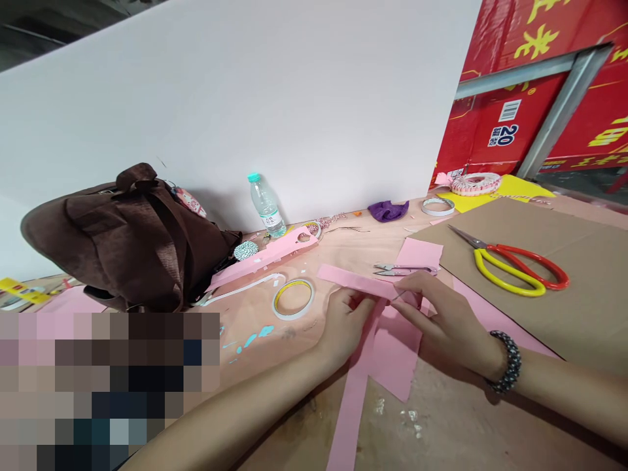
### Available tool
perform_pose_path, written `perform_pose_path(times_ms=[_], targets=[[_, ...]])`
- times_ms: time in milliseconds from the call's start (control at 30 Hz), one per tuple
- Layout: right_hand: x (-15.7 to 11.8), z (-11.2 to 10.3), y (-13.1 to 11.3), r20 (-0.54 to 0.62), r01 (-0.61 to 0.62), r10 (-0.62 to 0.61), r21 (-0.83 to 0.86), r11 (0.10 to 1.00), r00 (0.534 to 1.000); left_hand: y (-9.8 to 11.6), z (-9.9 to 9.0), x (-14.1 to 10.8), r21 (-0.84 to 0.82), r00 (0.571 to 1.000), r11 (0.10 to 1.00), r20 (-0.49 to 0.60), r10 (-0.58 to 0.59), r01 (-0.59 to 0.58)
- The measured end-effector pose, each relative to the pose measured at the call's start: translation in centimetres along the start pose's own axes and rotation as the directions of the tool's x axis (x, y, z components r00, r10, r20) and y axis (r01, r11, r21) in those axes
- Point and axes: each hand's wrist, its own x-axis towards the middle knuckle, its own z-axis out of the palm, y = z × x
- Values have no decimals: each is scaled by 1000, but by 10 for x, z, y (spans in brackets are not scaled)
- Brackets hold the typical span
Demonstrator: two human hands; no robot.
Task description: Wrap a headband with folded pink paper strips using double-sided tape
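Observation:
My left hand and my right hand both pinch a strip of pink paper at the middle of the view. The strip's far end sticks out to the upper left. Below them, a longer pink paper strip and a wider pink sheet hang down over the table, and they seem joined to the held piece. A beaded bracelet circles my right wrist. Just beyond my right hand lie small metal snips and a pink paper square.
Red-and-yellow scissors lie on a cardboard sheet at right. A double-sided tape roll sits left of my hands. Further back are a brown bag, a water bottle, a purple cloth and a white board.

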Motion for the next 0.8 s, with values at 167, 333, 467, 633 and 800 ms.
perform_pose_path(times_ms=[167, 333, 467, 633, 800], targets=[[3, -1, 2, -46, -10, 9, -8, 1000, 999, 3, 2, -1, -36, 997, 998, 68, -41, 44], [6, -2, 2, -36, -31, 32, 28, 999, 999, 2, 2, -2, -87, 988, 989, 105, -114, 123], [7, -3, 3, -3, -75, 75, 49, 996, 997, -1, 1, 0, -112, 982, 980, 113, -152, 165], [7, -4, 5, 27, -84, 82, 62, 995, 996, -5, -3, 3, -171, 981, 969, 110, -160, 177], [8, -4, 6, 24, 69, -68, -71, 995, 997, -8, -3, 5, -250, 980, 948, 74, -186, 199]])
